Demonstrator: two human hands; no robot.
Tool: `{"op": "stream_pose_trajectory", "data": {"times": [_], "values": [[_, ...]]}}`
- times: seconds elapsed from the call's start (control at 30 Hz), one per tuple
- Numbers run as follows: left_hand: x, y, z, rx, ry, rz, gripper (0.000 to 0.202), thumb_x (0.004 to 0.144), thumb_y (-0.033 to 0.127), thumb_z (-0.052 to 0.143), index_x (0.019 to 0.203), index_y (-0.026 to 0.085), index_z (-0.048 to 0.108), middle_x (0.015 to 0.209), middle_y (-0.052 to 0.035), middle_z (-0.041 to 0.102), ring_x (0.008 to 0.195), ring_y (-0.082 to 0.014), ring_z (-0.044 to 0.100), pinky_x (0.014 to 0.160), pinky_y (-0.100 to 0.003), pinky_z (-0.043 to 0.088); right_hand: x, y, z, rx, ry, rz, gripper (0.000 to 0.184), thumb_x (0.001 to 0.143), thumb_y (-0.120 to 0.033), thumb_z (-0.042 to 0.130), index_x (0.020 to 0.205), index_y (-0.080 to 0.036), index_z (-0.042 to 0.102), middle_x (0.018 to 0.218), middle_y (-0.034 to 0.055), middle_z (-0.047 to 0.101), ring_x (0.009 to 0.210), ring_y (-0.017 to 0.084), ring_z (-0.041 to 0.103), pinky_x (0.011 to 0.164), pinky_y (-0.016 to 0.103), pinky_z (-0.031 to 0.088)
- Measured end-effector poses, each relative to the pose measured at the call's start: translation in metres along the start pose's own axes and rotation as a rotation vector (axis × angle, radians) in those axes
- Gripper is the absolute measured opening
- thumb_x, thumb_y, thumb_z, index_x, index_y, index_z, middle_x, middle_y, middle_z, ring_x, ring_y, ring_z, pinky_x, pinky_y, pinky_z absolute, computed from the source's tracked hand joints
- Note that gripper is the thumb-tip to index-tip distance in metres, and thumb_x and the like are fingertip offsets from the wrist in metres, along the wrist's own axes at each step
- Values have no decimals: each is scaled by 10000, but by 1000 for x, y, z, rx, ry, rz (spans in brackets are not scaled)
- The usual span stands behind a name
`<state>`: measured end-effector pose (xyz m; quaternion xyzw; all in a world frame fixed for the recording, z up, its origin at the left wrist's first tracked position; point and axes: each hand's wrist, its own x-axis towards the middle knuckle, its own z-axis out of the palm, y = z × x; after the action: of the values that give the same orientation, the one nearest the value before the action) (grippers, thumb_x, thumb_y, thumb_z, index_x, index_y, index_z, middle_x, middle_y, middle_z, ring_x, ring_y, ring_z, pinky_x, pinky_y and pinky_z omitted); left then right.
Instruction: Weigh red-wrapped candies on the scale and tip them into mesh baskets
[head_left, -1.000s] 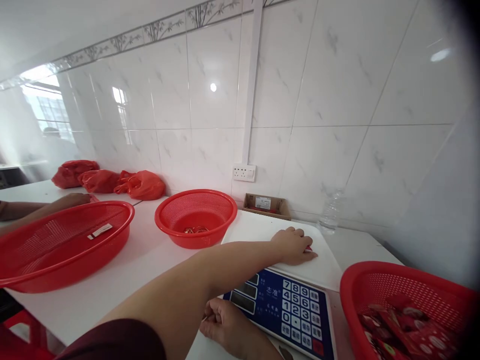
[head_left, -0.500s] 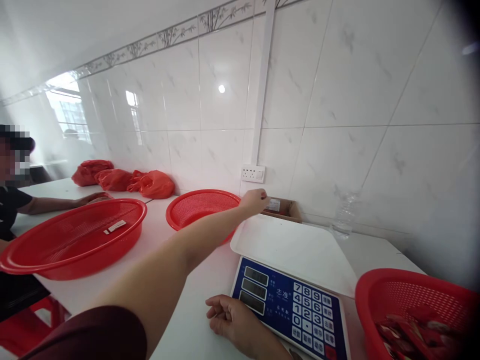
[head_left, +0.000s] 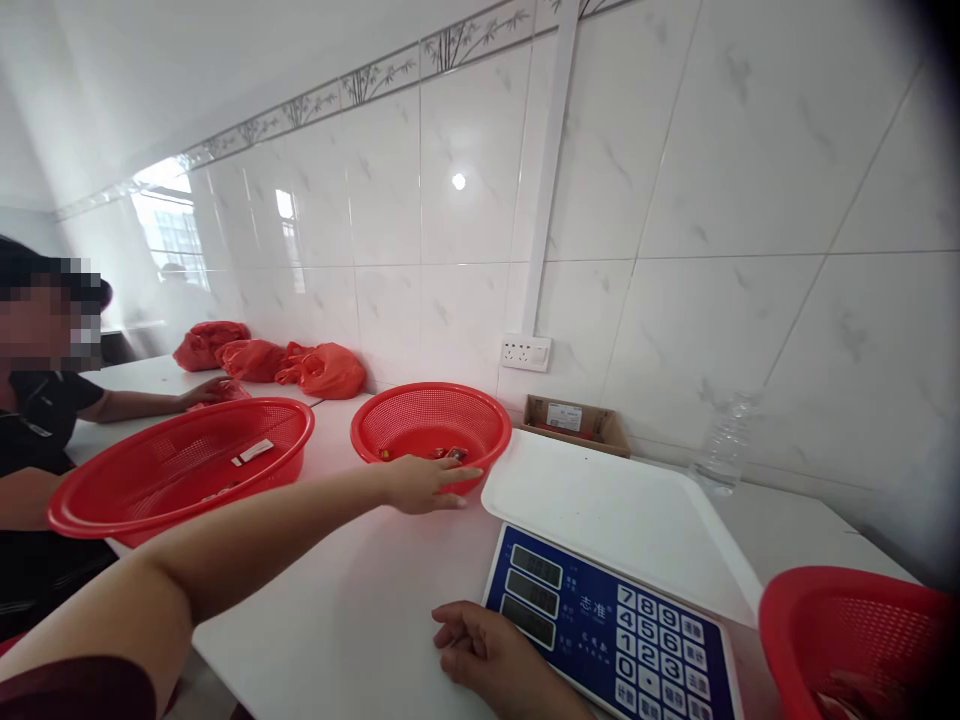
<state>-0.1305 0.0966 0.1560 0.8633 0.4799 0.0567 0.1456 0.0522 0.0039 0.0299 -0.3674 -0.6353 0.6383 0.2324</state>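
My left hand (head_left: pixel 431 484) is stretched out at the near rim of a round red basket (head_left: pixel 382 405), fingers extended and nothing in them. A few small wrapped pieces (head_left: pixel 451 454) lie in that basket, partly hidden behind my hand. My right hand (head_left: pixel 491 655) rests on the table at the left front edge of a digital scale (head_left: pixel 592 600), its fingers loosely curled and apart, holding nothing. The scale has a blue keypad panel, small displays and a bare white weighing tray (head_left: pixel 615 500).
A small cardboard box (head_left: pixel 619 435) and a clear plastic bottle (head_left: pixel 724 450) stand by the wall. At right is a red basket (head_left: pixel 795 610) with red packets. A large red basket (head_left: pixel 97 500) stands at left, near a co-worker (head_left: pixel 45 400) and red bags (head_left: pixel 330 370).
My left hand has moved back from the cardboard box toward the round basket's near rim, and its fingers have opened. My right hand stays by the scale. The view has shifted slightly left.
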Motion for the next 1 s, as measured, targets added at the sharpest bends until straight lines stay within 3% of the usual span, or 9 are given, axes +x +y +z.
{"op": "stream_pose_trajectory", "data": {"times": [0.1, 0.23, 0.37, 0.53, 0.7, 0.83, 0.9, 0.93, 1.0], "values": [[-27, -14, 11, 47, 33, 3, 439, 904, 506, 341, 1328, 402, 393, 1397, -39, 398, 1180, -327, 454, 904, -417, 350, 2, 4, -1, 15, -1, -16, 462, 652, -339, 680, 1075, -172, 598, 983, 61, 610, 820, 154, 561, 774, 304, 436], [-52, -29, 16, 84, 146, 65, 460, 883, 491, 412, 1330, 384, 401, 1435, -15, 341, 1242, -301, 383, 1012, -413, 255, 4, 7, -3, 1, -9, -17, 463, 655, -333, 670, 1083, -170, 599, 987, 67, 621, 820, 162, 570, 759, 305, 445], [-62, -8, 37, -21, 229, 290, 526, 856, 517, 454, 1305, 243, 474, 1383, -96, 409, 1253, -285, 357, 1047, -386, 222, 1, -2, 1, -118, 45, -29, 377, 696, -243, 586, 1061, -157, 618, 981, 74, 649, 847, 184, 596, 758, 307, 460], [-43, 52, 80, -700, -146, 423, 471, 898, 524, 361, 1143, 185, 577, 1037, -96, 630, 966, -205, 571, 865, -311, 426, -11, -14, 24, -538, 104, -244, 337, 755, -181, 456, 996, -250, 680, 1069, 18, 653, 1046, 239, 553, 905, 338, 406], [-20, 79, 111, -1138, -595, 424, 488, 799, 536, 559, 1150, 197, 556, 1046, -80, 619, 979, -212, 567, 858, -347, 430, -32, -13, 40, -704, 159, -134, 420, 764, -274, 508, 1169, -335, 599, 1172, -39, 614, 1050, 245, 540, 922, 350, 386], [-21, 74, 129, -1158, -748, 506, 450, 804, 517, 565, 1141, 220, 582, 1053, -70, 619, 997, -215, 568, 888, -352, 417, -88, -51, 32, -562, 40, 90, 283, 782, -222, 501, 947, -308, 714, 876, -30, 702, 840, 165, 619, 774, 244, 437], [-24, 72, 133, -1054, -784, 527, 416, 792, 469, 602, 1119, 210, 601, 1043, -66, 622, 984, -208, 569, 888, -339, 423, -122, -80, 15, -524, 77, 119, 318, 790, -261, 522, 1069, -320, 663, 969, -33, 689, 862, 152, 622, 773, 235, 447], [-24, 70, 134, -1025, -788, 523, 420, 782, 447, 621, 1125, 206, 596, 1044, -66, 619, 977, -203, 569, 886, -335, 428, -139, -93, 3, -515, 142, 142, 359, 807, -276, 509, 1148, -304, 617, 1042, -13, 670, 911, 158, 614, 787, 247, 452], [-24, 68, 136, -1011, -779, 501, 461, 768, 417, 642, 1169, 203, 565, 1064, -70, 608, 987, -195, 559, 896, -331, 429, -170, -110, -27, -539, 510, 216, 316, 819, -321, 494, 1098, -281, 638, 1066, 5, 659, 970, 183, 596, 834, 293, 451]]}}
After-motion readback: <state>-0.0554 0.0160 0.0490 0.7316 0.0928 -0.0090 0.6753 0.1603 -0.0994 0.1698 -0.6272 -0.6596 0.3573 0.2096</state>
